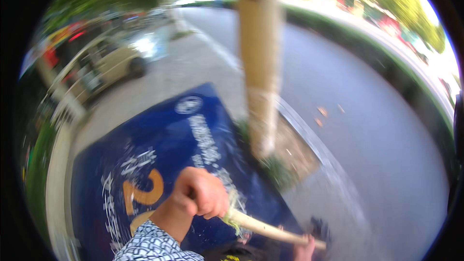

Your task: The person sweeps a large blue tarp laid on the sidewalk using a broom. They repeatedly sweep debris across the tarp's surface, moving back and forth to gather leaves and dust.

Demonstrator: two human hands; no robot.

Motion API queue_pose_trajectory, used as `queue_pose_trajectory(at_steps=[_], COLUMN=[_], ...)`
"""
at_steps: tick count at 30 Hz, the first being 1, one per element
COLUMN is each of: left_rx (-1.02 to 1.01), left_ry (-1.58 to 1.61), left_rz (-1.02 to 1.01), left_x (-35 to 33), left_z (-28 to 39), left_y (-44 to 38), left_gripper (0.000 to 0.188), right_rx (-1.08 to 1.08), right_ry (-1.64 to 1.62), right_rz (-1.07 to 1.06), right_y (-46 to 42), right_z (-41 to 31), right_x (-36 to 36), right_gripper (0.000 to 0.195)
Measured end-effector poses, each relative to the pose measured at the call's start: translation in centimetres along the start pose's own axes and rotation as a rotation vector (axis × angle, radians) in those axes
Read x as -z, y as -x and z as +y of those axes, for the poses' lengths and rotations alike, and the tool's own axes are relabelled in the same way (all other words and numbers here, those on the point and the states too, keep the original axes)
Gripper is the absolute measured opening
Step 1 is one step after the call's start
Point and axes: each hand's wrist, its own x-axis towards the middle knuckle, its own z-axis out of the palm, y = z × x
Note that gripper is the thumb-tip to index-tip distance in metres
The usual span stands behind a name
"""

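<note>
My left hand [204, 192], at the end of a patterned sleeve [156, 243], is closed around the upper part of a pale wooden stick [264, 226]. Shreds of pale green fibre [232, 212] hang at the stick beside this hand. Near the stick's other end, at the bottom, my right hand [305, 248] grips it. Under both hands spreads a large dark blue sheet [163, 130] with white writing and orange shapes. Dark cloth with yellow marks shows at the bottom edge. The picture is blurred.
A tree trunk [262, 61] rises beside the sheet from a soil bed [297, 145]. A kerb [304, 130] borders the road [362, 116], with a hedge [362, 47] beyond. At the left are a parked vehicle [112, 61] and a pale low wall [58, 188].
</note>
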Motion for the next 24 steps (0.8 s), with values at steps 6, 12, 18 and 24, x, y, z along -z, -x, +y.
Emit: queue_pose_trajectory(at_steps=[6,12,18,24], left_rx=[0.357,0.475,0.389,0.535], left_ry=[-0.295,-0.469,-0.285,0.056], left_rz=[-0.049,-0.732,-0.982,-1.281], left_x=[-8.3,-22.9,-33.4,-43.4], left_z=[-10.5,-23.0,-25.5,-31.5], left_y=[3.8,8.9,12.7,17.0], left_gripper=[0.008,0.018,0.022,0.024], right_rx=[0.220,0.559,0.736,0.942], right_ry=[-0.327,-0.576,-0.803,-1.101], right_rz=[0.361,0.719,0.707,0.723], right_y=[5.2,20.2,32.3,44.8], right_z=[0.0,-1.7,-0.6,5.0], right_x=[8.4,18.2,25.8,38.1], right_gripper=[0.022,0.012,0.012,0.014])
